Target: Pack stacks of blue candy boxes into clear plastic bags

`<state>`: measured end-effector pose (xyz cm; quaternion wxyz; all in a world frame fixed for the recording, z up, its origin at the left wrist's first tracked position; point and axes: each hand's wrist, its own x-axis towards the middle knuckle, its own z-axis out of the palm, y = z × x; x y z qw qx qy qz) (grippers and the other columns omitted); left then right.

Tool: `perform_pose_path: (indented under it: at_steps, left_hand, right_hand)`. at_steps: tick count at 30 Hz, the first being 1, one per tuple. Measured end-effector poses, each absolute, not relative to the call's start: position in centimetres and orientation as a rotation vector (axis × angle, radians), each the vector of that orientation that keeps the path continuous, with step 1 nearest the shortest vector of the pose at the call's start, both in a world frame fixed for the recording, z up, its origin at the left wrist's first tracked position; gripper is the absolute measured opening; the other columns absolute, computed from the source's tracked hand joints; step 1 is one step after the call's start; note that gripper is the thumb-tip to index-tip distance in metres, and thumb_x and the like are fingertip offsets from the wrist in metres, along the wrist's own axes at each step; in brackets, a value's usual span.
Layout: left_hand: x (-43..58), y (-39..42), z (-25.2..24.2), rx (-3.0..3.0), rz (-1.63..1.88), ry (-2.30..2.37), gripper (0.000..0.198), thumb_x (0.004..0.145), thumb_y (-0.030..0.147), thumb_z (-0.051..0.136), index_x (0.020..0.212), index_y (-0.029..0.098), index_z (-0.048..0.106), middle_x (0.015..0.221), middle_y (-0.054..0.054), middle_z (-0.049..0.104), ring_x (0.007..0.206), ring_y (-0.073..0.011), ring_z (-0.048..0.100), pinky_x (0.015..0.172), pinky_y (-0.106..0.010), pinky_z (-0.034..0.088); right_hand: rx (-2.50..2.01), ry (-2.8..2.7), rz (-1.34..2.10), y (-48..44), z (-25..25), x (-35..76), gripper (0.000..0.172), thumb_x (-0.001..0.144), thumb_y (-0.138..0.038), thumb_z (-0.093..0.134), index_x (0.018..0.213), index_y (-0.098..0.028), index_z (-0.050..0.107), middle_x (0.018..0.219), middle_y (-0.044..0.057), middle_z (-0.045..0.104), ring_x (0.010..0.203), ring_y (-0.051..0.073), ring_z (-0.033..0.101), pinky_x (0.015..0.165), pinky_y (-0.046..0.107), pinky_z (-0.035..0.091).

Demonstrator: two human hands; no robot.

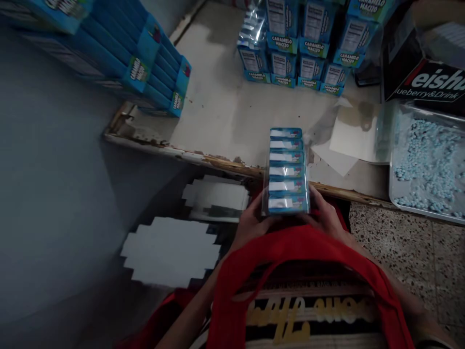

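Observation:
A clear-wrapped pack of several small blue candy boxes [286,169] is held in front of my chest, over the worn front edge of the table [218,116]. My left hand [252,220] grips its near left corner and my right hand [327,215] grips the near right side. The fingers of both hands are curled round the pack. A red apron strap [290,247] hides both wrists.
Stacked blue "Caramelo Macizo" boxes [305,48] stand at the table's back, more blue cartons [138,63] lie at the left. A metal tray of small blue candies [428,165] sits right, by a black box [425,77]. White flat carton blanks [170,249] lie below the table.

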<state>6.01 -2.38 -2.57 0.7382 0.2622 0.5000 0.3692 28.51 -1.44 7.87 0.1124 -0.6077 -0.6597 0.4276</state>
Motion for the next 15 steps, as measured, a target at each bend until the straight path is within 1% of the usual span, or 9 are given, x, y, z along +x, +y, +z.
perform_pose_path:
  at_steps: [2, 4, 5, 7, 10, 12, 15]
  left_hand:
    - [6.7, -0.9, -1.5, 0.674, 0.780, 1.173, 0.076, 0.076, 0.039, 0.086, 0.147, 0.019, 0.067, 0.129, -0.011, 0.079, 0.123, -0.0340, 0.074, 0.111, -0.046, 0.058]
    - [7.2, 0.0, -1.3, 0.855, 0.855, 1.276, 0.071, 0.077, 0.036, 0.084, 0.145, 0.018, 0.069, 0.137, -0.012, 0.076, 0.131, -0.0342, 0.070, 0.117, -0.048, 0.054]
    - [7.4, 0.2, -1.4, 0.948, 0.919, 1.322, 0.069, 0.079, 0.037, 0.083, 0.144, 0.018, 0.070, 0.143, -0.013, 0.073, 0.136, -0.0341, 0.067, 0.119, -0.048, 0.053]
    - [7.7, -0.1, -2.1, 1.083, 1.002, 1.352, 0.064, 0.084, 0.037, 0.080, 0.144, 0.017, 0.071, 0.147, -0.013, 0.071, 0.138, -0.0325, 0.067, 0.119, -0.044, 0.053]
    - [7.9, -1.0, -3.2, 1.142, 0.941, 1.357, 0.055, 0.092, 0.035, 0.074, 0.145, 0.019, 0.072, 0.132, -0.010, 0.080, 0.119, -0.0290, 0.077, 0.105, -0.038, 0.061]
    - [7.8, -1.4, -3.6, 1.191, 0.885, 1.411, 0.053, 0.094, 0.036, 0.074, 0.145, 0.021, 0.073, 0.120, -0.008, 0.083, 0.103, -0.0275, 0.081, 0.097, -0.035, 0.064]
    - [7.8, -1.6, -4.0, 1.332, 0.933, 1.448, 0.048, 0.098, 0.036, 0.069, 0.144, 0.021, 0.075, 0.109, -0.007, 0.085, 0.086, -0.0236, 0.082, 0.088, -0.029, 0.065]
  right_hand:
    - [-1.857, -1.970, 1.068, -1.2, 7.1, 28.4, 0.092, 0.099, -0.038, 0.073, 0.176, -0.032, 0.022, 0.170, 0.010, 0.050, 0.154, 0.031, 0.054, 0.125, 0.052, 0.052]
    - [-1.899, -2.017, 0.882, -1.0, 6.2, 28.6, 0.098, 0.092, -0.036, 0.080, 0.175, -0.029, 0.027, 0.172, 0.012, 0.047, 0.157, 0.033, 0.050, 0.127, 0.052, 0.050]
    - [-1.908, -2.034, 0.815, -0.9, 5.8, 28.7, 0.097, 0.091, -0.034, 0.081, 0.174, -0.027, 0.031, 0.171, 0.012, 0.049, 0.156, 0.033, 0.052, 0.126, 0.051, 0.051]
    - [-1.913, -2.056, 0.743, -0.6, 5.2, 28.9, 0.084, 0.093, -0.030, 0.077, 0.170, -0.025, 0.041, 0.162, 0.012, 0.059, 0.147, 0.031, 0.062, 0.120, 0.047, 0.057]
    - [-1.919, -2.092, 0.700, -0.3, 5.0, 28.9, 0.059, 0.100, -0.027, 0.067, 0.157, -0.023, 0.059, 0.140, 0.010, 0.076, 0.122, 0.027, 0.077, 0.104, 0.038, 0.065]
    - [-1.921, -2.132, 0.657, -0.2, 5.2, 28.8, 0.048, 0.101, -0.027, 0.064, 0.149, -0.021, 0.067, 0.124, 0.009, 0.082, 0.106, 0.025, 0.082, 0.093, 0.032, 0.067]
    - [-1.907, -2.180, 0.544, 0.1, 5.6, 28.5, 0.038, 0.104, -0.027, 0.059, 0.138, -0.019, 0.074, 0.101, 0.007, 0.085, 0.084, 0.021, 0.082, 0.080, 0.027, 0.065]
